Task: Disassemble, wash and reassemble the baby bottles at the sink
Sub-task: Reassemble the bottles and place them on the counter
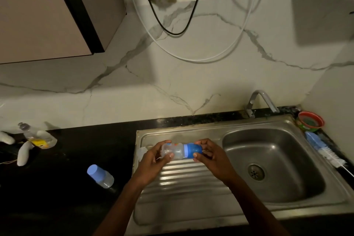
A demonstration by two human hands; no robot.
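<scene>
Two hands on one baby bottle, held sideways above the sink's ribbed drainboard.
Its long axis runs left-right: left hand grips the clear body, right hand wraps the blue cap end, placed to twist. Second bottle lies well left on the counter.

Baby bottle sideways between left hand and right hand.

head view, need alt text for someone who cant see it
Two hands hold a baby bottle sideways over a steel sink's drainboard: the left hand grips the clear body, the right hand grips the blue cap end. A second bottle lies on the dark counter to the left; a bottle brush lies right of the basin.
</scene>
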